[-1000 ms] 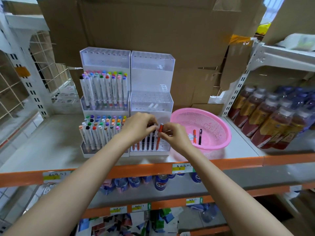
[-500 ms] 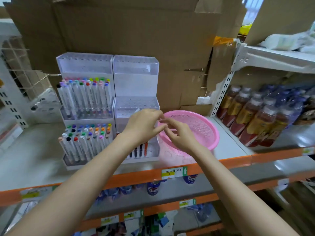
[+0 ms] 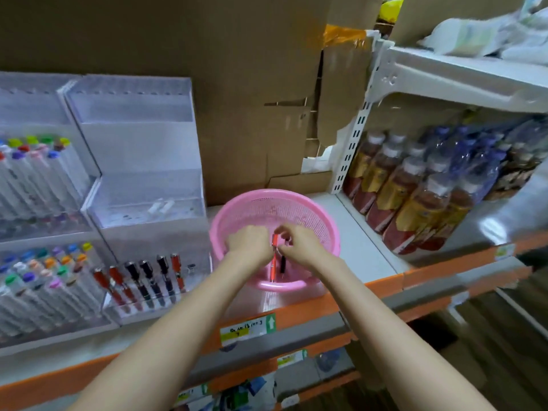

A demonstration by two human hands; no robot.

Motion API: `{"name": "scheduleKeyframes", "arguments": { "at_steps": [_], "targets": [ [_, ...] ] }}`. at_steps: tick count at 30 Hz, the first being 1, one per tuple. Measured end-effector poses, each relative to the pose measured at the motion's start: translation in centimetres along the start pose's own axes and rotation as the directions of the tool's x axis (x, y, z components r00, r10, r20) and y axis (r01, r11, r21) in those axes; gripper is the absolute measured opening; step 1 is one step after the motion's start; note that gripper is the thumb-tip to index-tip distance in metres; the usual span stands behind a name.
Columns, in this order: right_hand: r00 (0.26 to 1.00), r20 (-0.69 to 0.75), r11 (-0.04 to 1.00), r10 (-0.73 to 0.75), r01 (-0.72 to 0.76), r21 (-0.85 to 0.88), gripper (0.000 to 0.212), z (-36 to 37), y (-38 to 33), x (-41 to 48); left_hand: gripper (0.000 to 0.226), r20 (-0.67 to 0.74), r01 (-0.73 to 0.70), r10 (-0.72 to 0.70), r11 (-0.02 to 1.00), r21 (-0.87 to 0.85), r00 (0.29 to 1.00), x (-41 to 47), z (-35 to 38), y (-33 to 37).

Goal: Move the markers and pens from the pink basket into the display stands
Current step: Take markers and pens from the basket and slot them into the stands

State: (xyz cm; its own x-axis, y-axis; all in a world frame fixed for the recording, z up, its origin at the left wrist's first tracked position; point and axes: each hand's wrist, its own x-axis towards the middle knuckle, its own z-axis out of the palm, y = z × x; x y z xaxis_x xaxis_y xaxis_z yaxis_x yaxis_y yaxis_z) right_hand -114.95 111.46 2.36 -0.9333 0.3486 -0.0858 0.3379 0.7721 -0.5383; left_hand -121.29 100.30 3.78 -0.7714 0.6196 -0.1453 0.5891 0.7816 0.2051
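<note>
Pink basket (image 3: 323, 221), one, on the shelf (image 3: 367, 247) at the middle of my view. Both my hands are inside it. Pens in the basket, two: one red pen (image 3: 273, 266) and one black pen (image 3: 283, 264), side by side at the 6 o'clock part of the bowl, tips toward me. My right hand (image 3: 301, 249) comes in from 4 o'clock, and its thumb and fingertips pinch the upper end of the red pen. My left hand (image 3: 249, 243) comes in from 8 o'clock with fingers curled, knuckles up, against the same pen; whether they grasp it I cannot tell. Display stands, two, clear and tiered, at 9 o'clock of the basket. The right display stand (image 3: 142, 161), just beside the basket, has pens (image 3: 139, 277) upright in its lowest tier: six counted, three red and three black, with one pale tip too blurred to name at the basket end. The left display stand (image 3: 35, 99) has two tiers full of markers (image 3: 44, 179) with coloured caps, too blurred to count. Bottled drinks (image 3: 415, 197) stand in rows at 2 o'clock. Cardboard (image 3: 237, 84) stands behind at 12 o'clock.
</note>
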Motion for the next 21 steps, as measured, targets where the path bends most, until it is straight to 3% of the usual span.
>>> {"name": "scheduleKeyframes", "arguments": {
  "at_steps": [5, 9, 11, 14, 21],
  "targets": [
    [0.995, 0.095, 0.992, 0.04, -0.028, -0.12, 0.048, 0.2, 1.6, 2.9, 0.033, 0.062, 0.058, -0.054, 0.996, -0.06, 0.997, 3.0, 2.4, 1.0],
    [0.987, 0.153, 0.982, 0.039, -0.009, -0.19, 0.033, -0.5, 1.7, 4.1, 0.043, 0.053, 0.057, -0.051, 0.992, -0.117, 0.997, 3.8, 3.3, 0.7],
    [0.986, 0.147, 0.974, 0.075, -0.041, -0.222, 0.038, -0.4, 1.9, 4.6, 0.042, 0.048, 0.047, -0.04, 0.986, -0.161, 0.998, 3.7, 3.3, 0.5],
    [0.989, 0.108, 0.976, 0.096, -0.072, -0.206, 0.048, 0.3, 1.8, 4.8, 0.035, 0.017, 0.032, -0.029, 0.975, -0.221, 0.999, 3.9, 3.4, 0.3],
    [0.998, 0.066, 0.996, 0.009, -0.003, -0.092, 0.038, 0.4, 2.2, 4.6, 0.03, -0.065, 0.082, -0.117, 0.916, -0.393, 0.991, 4.1, 3.3, 0.1]
  ]
}}
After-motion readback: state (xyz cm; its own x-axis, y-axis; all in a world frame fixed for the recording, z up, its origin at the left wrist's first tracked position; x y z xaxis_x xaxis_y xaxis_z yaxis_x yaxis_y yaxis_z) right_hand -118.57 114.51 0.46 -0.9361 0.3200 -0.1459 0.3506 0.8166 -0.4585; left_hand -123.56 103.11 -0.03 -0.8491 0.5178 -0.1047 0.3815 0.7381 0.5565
